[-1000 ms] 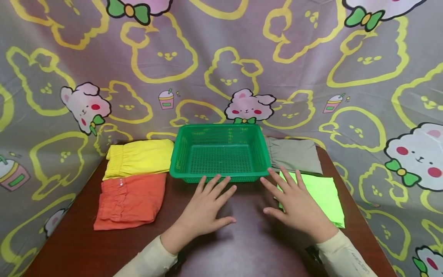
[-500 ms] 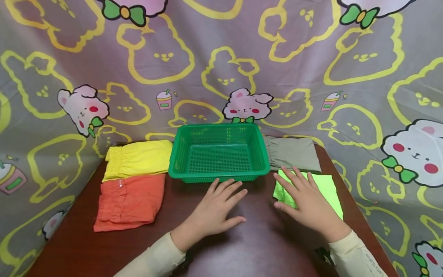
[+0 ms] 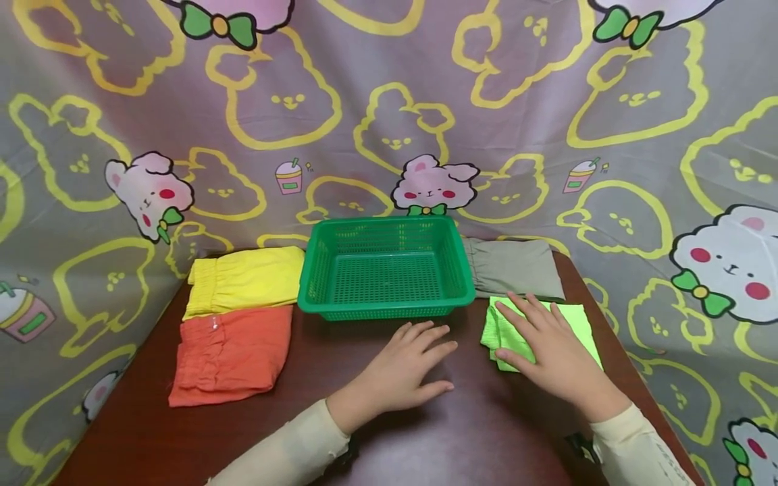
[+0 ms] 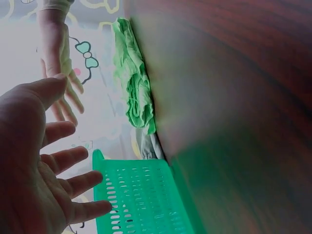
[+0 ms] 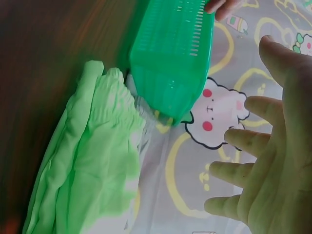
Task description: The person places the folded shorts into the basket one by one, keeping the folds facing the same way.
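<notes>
My left hand [image 3: 398, 371] is held over the middle of the table with its fingers spread and nothing in it, in front of the green plastic basket [image 3: 385, 309]. Farther right, my right hand [image 3: 559, 354] hovers over a folded neon-green garment [image 3: 504, 337] and hides part of it. In the right wrist view the right hand's straight fingers [image 5: 231, 173] are apart from this garment [image 5: 97, 151], whose gathered waistband shows. The left wrist view has the left hand's spread fingers [image 4: 80, 184] overlapping the basket's edge [image 4: 97, 168].
A folded grey garment [image 3: 516, 270] lies right of the basket, behind the neon-green one. On the left, folded yellow shorts-like clothing [image 3: 255, 277] lies behind a folded orange garment [image 3: 243, 358]. A patterned curtain [image 3: 365, 108] encloses the back and sides of the brown table [image 3: 134, 432].
Both hands have drifted right and a little apart from the basket; the right hand has moved farther over the neon-green garment. The basket and clothes stay in place.
</notes>
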The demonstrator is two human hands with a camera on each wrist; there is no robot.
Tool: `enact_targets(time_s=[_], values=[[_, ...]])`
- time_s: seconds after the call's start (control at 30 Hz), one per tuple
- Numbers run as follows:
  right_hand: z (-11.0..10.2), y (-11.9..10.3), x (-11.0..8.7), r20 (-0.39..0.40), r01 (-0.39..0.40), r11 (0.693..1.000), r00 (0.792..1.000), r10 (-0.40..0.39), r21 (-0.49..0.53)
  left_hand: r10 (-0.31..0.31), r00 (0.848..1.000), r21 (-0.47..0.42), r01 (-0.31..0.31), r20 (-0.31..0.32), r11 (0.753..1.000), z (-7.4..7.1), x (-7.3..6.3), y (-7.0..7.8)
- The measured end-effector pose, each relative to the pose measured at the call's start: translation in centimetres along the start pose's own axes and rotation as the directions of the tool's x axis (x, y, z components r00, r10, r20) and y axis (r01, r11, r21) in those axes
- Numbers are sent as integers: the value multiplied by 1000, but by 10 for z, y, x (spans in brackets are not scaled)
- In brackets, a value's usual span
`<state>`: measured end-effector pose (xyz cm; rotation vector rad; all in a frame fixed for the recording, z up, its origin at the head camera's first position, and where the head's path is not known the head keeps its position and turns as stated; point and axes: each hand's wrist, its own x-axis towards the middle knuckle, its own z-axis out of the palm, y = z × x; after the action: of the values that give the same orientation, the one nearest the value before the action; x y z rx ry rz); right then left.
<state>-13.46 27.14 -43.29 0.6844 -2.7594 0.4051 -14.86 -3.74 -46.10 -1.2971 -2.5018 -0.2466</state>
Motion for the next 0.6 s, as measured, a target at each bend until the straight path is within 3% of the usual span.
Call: enact_targets(time_s=[0.6], values=[[1,20,-6,-35,-45,999,998,45,-9,28,992,-6,-28,120,1000,14,34,16]])
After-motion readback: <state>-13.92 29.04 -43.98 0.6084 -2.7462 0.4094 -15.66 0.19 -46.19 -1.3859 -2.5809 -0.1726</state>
